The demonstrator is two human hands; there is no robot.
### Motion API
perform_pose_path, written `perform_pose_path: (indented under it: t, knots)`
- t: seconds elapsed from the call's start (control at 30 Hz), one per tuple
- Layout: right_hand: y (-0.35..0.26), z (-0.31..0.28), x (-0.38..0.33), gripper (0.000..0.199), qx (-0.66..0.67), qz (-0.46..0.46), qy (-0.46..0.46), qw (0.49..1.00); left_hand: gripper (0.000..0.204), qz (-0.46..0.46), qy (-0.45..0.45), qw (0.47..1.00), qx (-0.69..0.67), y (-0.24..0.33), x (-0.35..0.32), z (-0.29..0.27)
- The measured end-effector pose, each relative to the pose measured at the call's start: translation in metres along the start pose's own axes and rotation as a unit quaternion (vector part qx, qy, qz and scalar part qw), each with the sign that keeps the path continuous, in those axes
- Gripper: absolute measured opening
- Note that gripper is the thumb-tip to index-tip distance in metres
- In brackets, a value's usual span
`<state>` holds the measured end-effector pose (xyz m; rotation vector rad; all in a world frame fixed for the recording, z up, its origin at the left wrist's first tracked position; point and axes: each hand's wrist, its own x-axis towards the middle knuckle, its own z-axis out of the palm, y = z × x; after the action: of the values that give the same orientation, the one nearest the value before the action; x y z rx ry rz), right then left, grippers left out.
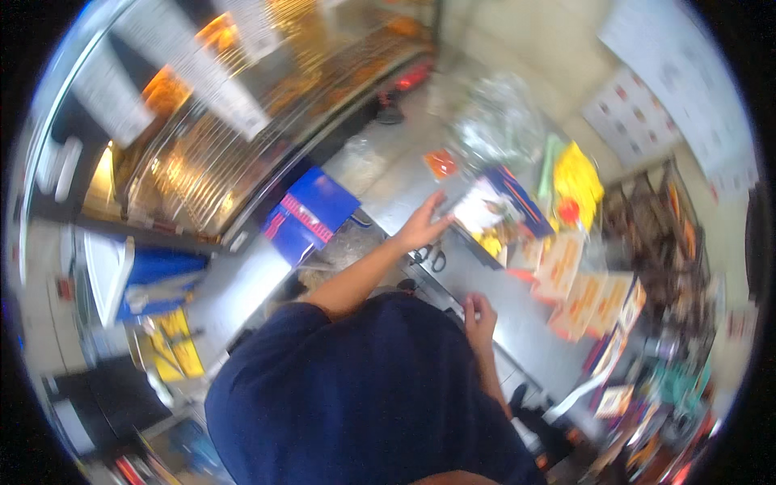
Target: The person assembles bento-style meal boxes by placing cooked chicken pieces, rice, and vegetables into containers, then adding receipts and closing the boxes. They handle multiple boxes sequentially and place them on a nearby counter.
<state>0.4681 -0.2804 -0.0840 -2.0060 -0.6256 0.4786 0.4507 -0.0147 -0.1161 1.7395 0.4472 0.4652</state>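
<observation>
Left hand (422,226), fingers spread, touching edge of flat white-and-blue printed carton (495,212) on steel counter (517,311); not clamped. Right hand (480,313) loosely curled, apparently empty. Carton judged light, stiff, slick; take by edges.

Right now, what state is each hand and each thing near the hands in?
left hand: open, fingers spread, touching the box edge
right hand: curled at the counter edge; grip unclear
printed box: tilted on the steel counter
scissors: lying flat, blades hidden
orange paper sleeves: lying flat, overlapping
</observation>
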Motion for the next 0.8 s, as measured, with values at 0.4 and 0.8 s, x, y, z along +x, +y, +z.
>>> perform_pose_path:
  t: [0.4,0.8]
  knots:
    - [-0.02,0.015,0.057,0.016,0.047,-0.181,-0.272,0.944,0.014,-0.045,0.372,0.927,0.02,0.019,-0.169,-0.071]
    - [-0.088,0.119,0.038,0.064,0.003,-0.329,-0.412,0.85,0.029,-0.234,0.587,0.768,-0.099,-0.043,-0.394,-0.066]
